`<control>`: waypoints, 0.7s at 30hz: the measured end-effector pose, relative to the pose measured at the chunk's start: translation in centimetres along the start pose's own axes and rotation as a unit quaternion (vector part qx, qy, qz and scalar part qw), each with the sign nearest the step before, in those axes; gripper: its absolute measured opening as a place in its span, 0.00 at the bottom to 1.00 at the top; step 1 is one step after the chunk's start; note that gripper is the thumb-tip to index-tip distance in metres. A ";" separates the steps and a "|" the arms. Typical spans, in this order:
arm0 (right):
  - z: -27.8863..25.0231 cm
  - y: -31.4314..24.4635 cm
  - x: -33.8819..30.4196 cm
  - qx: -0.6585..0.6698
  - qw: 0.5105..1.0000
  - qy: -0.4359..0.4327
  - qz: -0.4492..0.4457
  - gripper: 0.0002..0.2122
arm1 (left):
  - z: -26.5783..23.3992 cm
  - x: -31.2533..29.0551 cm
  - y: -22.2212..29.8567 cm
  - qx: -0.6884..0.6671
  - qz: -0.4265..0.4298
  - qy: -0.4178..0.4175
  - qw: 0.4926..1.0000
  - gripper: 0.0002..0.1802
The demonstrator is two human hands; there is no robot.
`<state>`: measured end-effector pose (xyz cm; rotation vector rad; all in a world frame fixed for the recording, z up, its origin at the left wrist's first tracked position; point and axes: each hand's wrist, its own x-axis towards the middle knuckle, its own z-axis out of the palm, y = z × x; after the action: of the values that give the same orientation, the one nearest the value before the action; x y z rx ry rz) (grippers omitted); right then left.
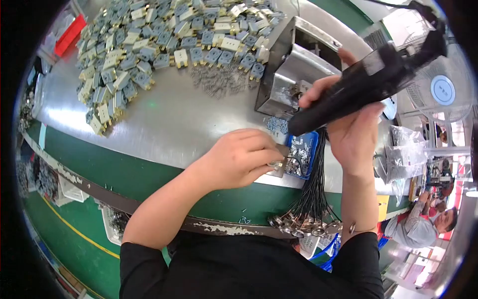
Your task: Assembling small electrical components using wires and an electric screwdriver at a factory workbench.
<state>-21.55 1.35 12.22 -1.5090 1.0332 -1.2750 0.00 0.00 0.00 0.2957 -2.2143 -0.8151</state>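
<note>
"What does the right hand [351, 138] have?"
"The black tool [348, 97], fingers closed around it, right of centre in the frame."
"And the left hand [241, 155]?"
"Near the centre, fingers curled together just left of the blue tray [313, 154]; I can't tell what they pinch."
"Around them?"
"Screws [277, 124] above the tray, cables [313, 192] below it, blocks [162, 61] heaped upper left."

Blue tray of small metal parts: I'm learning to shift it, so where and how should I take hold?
Probably the blue tray's near rim, pinched from the person's side: black cables run along its right, and the left hand is close to its left.
</note>
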 end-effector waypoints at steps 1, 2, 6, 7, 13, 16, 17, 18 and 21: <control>0.2 0.2 -0.2 -0.013 1.000 -0.012 -0.005 0.51 | 0.1 -0.3 -0.1 0.014 0.010 0.023 1.000 0.16; 0.4 0.4 -0.3 -0.027 0.999 -0.024 -0.010 0.50 | 0.1 -0.4 -0.3 0.028 0.020 0.045 0.998 0.16; -0.7 -0.5 -1.6 -0.078 0.996 -0.039 -0.017 0.47 | 0.6 0.2 1.0 0.036 0.036 0.075 0.996 0.18; -1.0 -0.5 -2.0 -0.077 0.996 -0.033 -0.020 0.47 | 0.5 0.3 1.2 0.028 0.033 0.084 0.995 0.18; -3.4 -1.7 -4.2 -0.132 0.985 -0.105 0.026 0.30 | 0.5 0.2 1.7 -0.019 -0.006 0.053 0.998 0.19; -5.1 -3.4 -5.9 -0.170 0.974 -0.126 0.084 0.29 | 0.7 0.3 1.5 -0.039 -0.026 0.045 0.998 0.19; -5.4 -3.6 -6.1 -0.202 0.963 -0.143 0.112 0.29 | 0.7 0.5 1.4 -0.036 -0.034 0.045 0.998 0.19; -5.5 -3.7 -6.3 -0.199 0.963 -0.141 0.113 0.29 | 0.7 0.5 1.5 -0.036 -0.035 0.042 0.998 0.19; -5.0 -4.5 -6.0 -0.314 0.936 -0.152 0.042 0.26 | 0.3 0.0 1.6 -0.025 -0.048 0.034 0.998 0.18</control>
<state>-26.99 7.81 15.46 -2.0309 1.3474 -0.6317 -0.11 1.35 0.86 0.4017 -2.1265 -0.8984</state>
